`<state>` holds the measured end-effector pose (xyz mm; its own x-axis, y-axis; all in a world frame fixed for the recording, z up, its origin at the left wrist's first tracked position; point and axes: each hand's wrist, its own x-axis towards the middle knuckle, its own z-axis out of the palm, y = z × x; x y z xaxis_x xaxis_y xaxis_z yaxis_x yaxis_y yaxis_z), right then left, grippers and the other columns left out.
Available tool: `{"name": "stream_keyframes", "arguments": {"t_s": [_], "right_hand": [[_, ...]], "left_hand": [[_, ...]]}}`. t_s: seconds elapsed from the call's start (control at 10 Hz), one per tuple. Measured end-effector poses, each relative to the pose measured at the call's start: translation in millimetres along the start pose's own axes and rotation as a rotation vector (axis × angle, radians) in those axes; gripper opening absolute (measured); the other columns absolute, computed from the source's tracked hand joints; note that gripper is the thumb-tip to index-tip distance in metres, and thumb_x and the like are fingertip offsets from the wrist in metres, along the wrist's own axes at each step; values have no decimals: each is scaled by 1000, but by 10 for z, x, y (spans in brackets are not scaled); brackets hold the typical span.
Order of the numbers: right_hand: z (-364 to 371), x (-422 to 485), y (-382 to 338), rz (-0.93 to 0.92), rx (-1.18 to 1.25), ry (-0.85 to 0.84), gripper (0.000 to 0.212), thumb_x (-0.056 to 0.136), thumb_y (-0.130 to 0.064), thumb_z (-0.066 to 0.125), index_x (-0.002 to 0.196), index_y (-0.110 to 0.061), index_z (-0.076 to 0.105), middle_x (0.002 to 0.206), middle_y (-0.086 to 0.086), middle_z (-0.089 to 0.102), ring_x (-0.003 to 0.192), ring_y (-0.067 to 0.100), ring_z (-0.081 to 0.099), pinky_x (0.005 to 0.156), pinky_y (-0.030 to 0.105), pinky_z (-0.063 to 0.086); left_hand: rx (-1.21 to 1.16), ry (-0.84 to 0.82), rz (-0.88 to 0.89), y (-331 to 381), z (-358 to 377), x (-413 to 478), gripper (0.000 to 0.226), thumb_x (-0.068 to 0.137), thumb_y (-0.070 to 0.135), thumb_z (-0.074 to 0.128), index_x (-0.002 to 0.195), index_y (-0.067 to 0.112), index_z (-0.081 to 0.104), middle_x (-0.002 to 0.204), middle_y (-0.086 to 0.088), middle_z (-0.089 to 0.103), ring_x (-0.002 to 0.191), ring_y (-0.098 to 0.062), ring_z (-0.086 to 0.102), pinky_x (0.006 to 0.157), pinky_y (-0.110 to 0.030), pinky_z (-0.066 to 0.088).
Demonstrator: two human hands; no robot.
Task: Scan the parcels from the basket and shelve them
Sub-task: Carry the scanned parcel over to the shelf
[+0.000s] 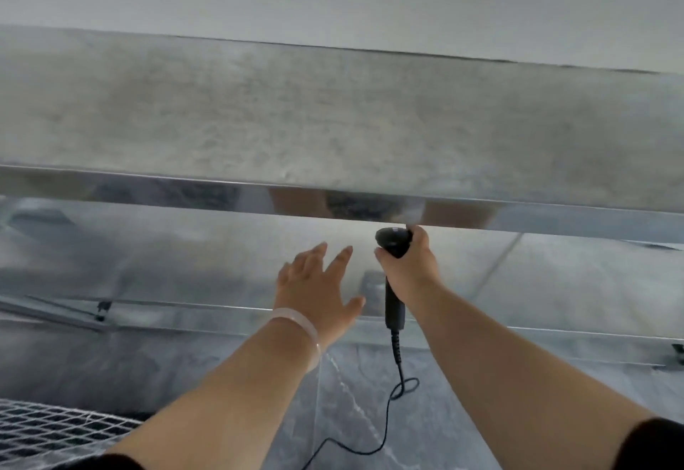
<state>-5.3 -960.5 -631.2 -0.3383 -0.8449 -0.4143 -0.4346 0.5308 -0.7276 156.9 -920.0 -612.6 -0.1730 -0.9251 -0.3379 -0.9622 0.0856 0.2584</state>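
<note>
Right hand (405, 266): fingers wrapped fully around the grip of a black handheld scanner (393, 277), head uppermost, just under the front edge of the metal shelf (333, 129). The scanner's cable (388, 414) drops from the handle base, loops once and runs down out of view. Left hand (314, 292): fingers spread wide and extended forward, holding nothing, beside the scanner hand and apart from it; a pale bangle (299, 321) sits on that wrist. Shelf top is bare where visible (the frame is motion-blurred, so fine detail is uncertain). A lower shelf level (555, 284) lies behind the hands. The wire mesh basket (48, 429) shows at lower left; no parcel can be made out.
</note>
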Motion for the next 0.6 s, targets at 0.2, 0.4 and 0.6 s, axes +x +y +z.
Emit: {"name": "stream_keyframes", "arguments": {"t_s": [0.2,0.4,0.6], "right_hand": [[221,603,98,-10,67,43,37,91,-30,70,110,-31,38,92,-8,55,74,12,54,68,29,42],[337,857,221,61,45,-106,84,98,-13,58,159,-33,4,137,11,52,92,25,61,61,26,46],[315,734,348,38,-64,-182,83,99,-15,56,160,-30,2,154,11,42,111,29,58,83,34,50]], "left_hand": [[-8,15,23,-102,329,390,78,94,63,41,156,44,-2,168,2,-2,154,-25,-1,123,-46,3],[-19,14,41,-71,553,557,77,94,63,42,156,44,1,168,2,2,154,-25,2,123,-46,5],[-35,14,13,-26,584,406,78,94,62,44,157,42,2,168,2,4,154,-25,4,124,-45,5]]}}
